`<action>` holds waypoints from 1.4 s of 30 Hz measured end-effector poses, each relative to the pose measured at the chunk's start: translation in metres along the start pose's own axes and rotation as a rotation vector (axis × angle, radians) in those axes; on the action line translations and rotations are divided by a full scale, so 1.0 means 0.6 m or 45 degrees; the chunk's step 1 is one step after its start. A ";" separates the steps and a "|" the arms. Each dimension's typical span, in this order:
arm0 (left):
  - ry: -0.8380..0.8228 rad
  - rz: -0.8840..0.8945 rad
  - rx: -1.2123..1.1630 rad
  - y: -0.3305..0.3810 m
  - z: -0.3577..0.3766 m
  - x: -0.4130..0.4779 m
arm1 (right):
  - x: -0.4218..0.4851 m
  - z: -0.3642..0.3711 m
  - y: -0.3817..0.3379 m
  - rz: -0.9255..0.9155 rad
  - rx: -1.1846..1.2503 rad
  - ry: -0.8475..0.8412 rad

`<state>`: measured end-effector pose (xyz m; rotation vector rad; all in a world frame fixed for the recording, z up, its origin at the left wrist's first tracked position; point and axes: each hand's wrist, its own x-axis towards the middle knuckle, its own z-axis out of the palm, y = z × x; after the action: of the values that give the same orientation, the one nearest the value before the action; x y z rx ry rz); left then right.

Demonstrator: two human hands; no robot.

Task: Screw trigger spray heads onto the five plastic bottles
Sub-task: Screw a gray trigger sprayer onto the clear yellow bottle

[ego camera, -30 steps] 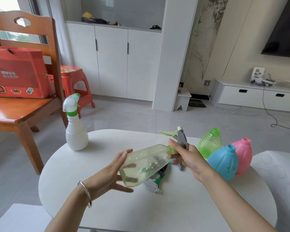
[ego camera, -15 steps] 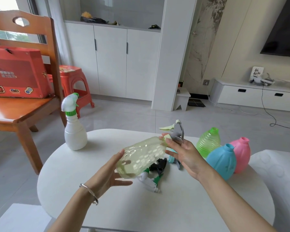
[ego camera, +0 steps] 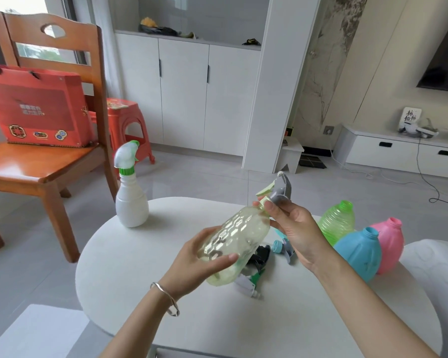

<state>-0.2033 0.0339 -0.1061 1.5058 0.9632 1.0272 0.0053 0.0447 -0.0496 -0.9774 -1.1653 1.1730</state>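
You've only got the one view here, a wide-angle cam on your head, looking forward and tilted down over the white bench (ego camera: 130, 275). It's close in, so your forearms come up from the bottom edge and your hands sit mid-frame. The wide lens also catches the wooden chair (ego camera: 49, 164) on the left and the white cabinets (ego camera: 184, 94) across the room.

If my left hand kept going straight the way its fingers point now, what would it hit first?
The left hand already cups the pale yellow-green bottle, so that comes first. Beyond it, the line probably leads to the loose spray heads on the table; depth is unclear.
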 end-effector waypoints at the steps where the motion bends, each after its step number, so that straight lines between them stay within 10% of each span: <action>1: 0.047 0.017 0.011 0.003 -0.004 0.001 | 0.005 0.009 -0.002 -0.012 -0.010 0.024; 9: 0.433 0.117 0.054 0.021 -0.063 -0.012 | 0.064 0.131 -0.016 -0.045 -0.019 0.046; 24: 0.252 0.036 -0.060 0.019 -0.240 0.034 | 0.112 0.279 0.045 0.255 -0.320 -0.288; 29: 0.748 0.120 0.202 -0.010 -0.310 0.090 | 0.159 0.283 0.088 0.145 -0.552 -0.191; 42: 0.553 -0.133 0.430 -0.160 -0.339 0.143 | 0.225 0.265 0.210 0.168 -0.705 -0.180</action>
<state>-0.3754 0.1902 -0.1684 1.5083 1.5696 1.1838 -0.1710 0.1941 -0.1265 -1.4205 -1.6057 1.0519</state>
